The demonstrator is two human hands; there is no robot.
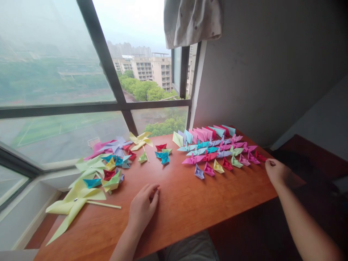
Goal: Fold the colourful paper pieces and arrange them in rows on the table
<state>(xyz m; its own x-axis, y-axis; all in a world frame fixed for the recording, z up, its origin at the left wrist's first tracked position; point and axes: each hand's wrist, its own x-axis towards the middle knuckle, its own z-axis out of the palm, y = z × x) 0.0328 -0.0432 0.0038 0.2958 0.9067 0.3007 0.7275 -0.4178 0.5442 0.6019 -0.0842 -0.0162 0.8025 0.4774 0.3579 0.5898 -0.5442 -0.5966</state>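
Note:
At the right end of the front rows, my right hand (276, 171) pinches the tip of a red paper boat (260, 156). Beside that boat sits a magenta paper boat (252, 158); a row of boats in several colours runs leftward, including a yellow boat (218, 166) and a purple boat (199, 172). My left hand (143, 206) rests on the wooden table (187, 199), fingers loosely curled with a gap at the thumb and nothing visible in them. Ahead of it lies a small cluster with a blue paper boat (163, 156).
Paper cranes (194, 158) and upright folded paper planes (201, 134) stand in rows behind the boats. At left lie pinwheels, including a yellow pinwheel (74, 199) with a stick, and a pile of boats (112, 183). A window (54, 112) borders the table; a curtain (193, 21) hangs above.

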